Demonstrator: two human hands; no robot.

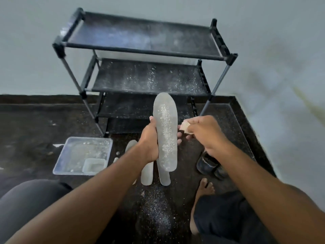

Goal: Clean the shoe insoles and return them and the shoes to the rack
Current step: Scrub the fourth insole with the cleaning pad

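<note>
The person's forearms are bare, with no sleeves showing, dark trousers [26, 205] cover both legs, and the foot [204, 188] at five o'clock is unshod.

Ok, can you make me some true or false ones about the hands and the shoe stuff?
1. The left hand holds an insole. True.
2. The insole is spotless. False: white specks cover it.
3. The right hand pinches a small pale wad. True.
4. Shoes fill the rack. False: its shelves hold only white dust; dark shoes sit on the floor.
5. The clear tray is on the rack. False: it lies on the floor.
</note>
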